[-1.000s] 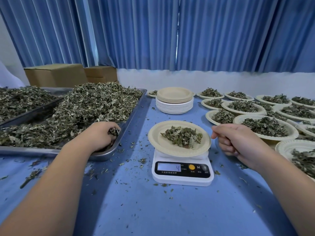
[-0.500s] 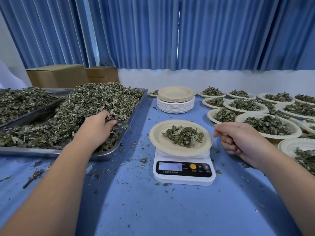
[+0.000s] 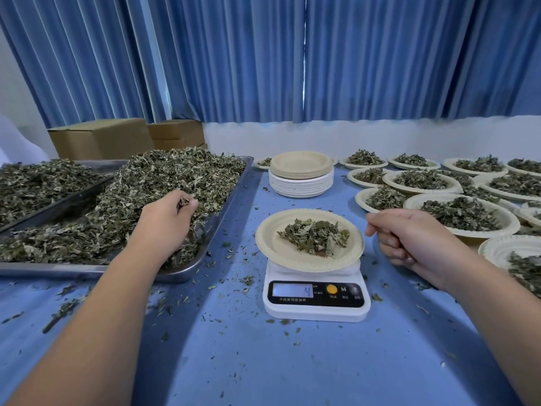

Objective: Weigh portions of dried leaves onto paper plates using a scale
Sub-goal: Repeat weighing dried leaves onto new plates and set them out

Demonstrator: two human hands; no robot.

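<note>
1. Blue curtains (image 3: 263, 54) cover the back wall. A blue table (image 3: 292, 361), littered with leaf crumbs, carries everything. A white scale (image 3: 316, 300) sits mid-table and is my reference point.
2. On the scale is a paper plate (image 3: 269, 250) with a small portion (image 3: 314, 235) heaped at its centre. The display reads 4 (unit too small to make out).
3. Left of the scale a metal tray (image 3: 231, 194) is piled high with dried leaves (image 3: 152, 183). The left hand (image 3: 164, 218) is in that pile, fingers curled, with a pinch of leaves caught between thumb and fingertips.
4. Just right of the scale the right hand (image 3: 409, 232) hovers beside the plate's rim. Its fingers are folded into a loose fist and nothing shows in it. I cannot tell whether it touches the rim.
5. Behind the scale stands a stack of empty plates (image 3: 301, 174). Filled plates (image 3: 412, 204) crowd the table to the right and behind, so the job looks well along.
6. Step in hand, as I judge it: topping up this portion.
7. The next move calls for carrying the pinch across to the plate and letting go a little at a time while watching the display. The leaves are light and flaky and likely to scatter.
</note>
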